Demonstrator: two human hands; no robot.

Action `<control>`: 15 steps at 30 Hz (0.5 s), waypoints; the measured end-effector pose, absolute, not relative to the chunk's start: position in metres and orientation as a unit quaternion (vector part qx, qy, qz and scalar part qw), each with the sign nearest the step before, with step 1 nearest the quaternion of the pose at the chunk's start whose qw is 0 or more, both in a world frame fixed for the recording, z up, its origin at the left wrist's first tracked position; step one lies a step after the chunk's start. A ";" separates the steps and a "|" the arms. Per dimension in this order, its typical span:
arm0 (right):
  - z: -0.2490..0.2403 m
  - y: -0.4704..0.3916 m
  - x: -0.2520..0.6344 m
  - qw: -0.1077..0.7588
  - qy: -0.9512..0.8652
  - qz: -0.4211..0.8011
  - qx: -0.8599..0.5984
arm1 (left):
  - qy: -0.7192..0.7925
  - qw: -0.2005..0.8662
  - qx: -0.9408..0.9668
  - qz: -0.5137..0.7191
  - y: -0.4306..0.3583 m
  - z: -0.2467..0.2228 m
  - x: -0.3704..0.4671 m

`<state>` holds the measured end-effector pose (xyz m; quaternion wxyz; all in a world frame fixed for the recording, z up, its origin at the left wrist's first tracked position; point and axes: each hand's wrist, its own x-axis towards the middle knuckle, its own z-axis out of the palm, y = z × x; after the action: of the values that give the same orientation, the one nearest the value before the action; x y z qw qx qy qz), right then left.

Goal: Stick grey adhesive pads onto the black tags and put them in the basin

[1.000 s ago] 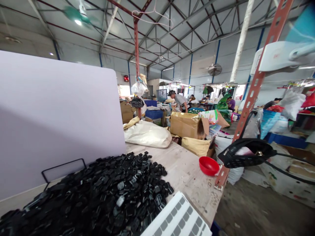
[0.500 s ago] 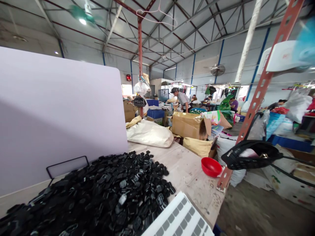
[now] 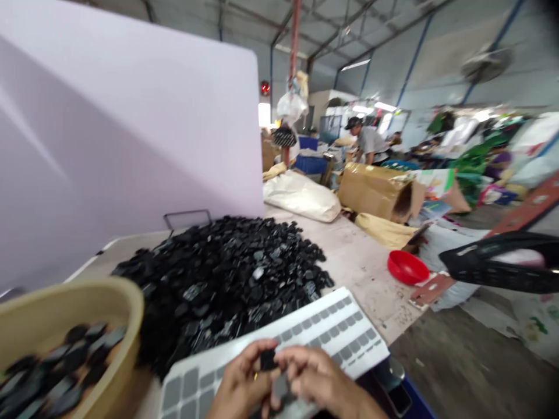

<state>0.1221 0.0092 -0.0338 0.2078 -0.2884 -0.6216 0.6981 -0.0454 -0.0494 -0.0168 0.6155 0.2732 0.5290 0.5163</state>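
My left hand (image 3: 247, 378) pinches a small black piece (image 3: 268, 359) at the bottom middle. Close beside it, my right hand (image 3: 312, 375) has curled fingers around a dark grey piece (image 3: 282, 387). Both hands are over a white sheet (image 3: 349, 326) with rows of grey rounded patches. Behind the sheet lies a large heap of black pieces (image 3: 227, 267) on the table. A tan tub (image 3: 126, 302) at the lower left holds more dark pieces.
A red bowl (image 3: 408, 267) stands near the table's right edge (image 3: 397, 326). A pale panel (image 3: 174, 134) rises behind the heap. Further back are a white sack (image 3: 301, 195), a cardboard box (image 3: 375, 192) and a bending person (image 3: 369, 142). A black bag (image 3: 484, 267) hangs at right.
The view has tilted down and turned left, so the scenery has shifted up and right. Both hands, the pieces at their fingers and the tan tub have come into view.
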 end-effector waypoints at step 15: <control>-0.019 -0.005 0.120 0.304 -0.838 0.330 -0.311 | 0.439 0.689 0.236 0.526 -0.056 -0.019 -0.041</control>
<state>0.1197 -0.0048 -0.0187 0.3044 -0.3113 -0.8377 0.3298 -0.0411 -0.0558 -0.0191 0.6890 0.2359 0.4390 0.5262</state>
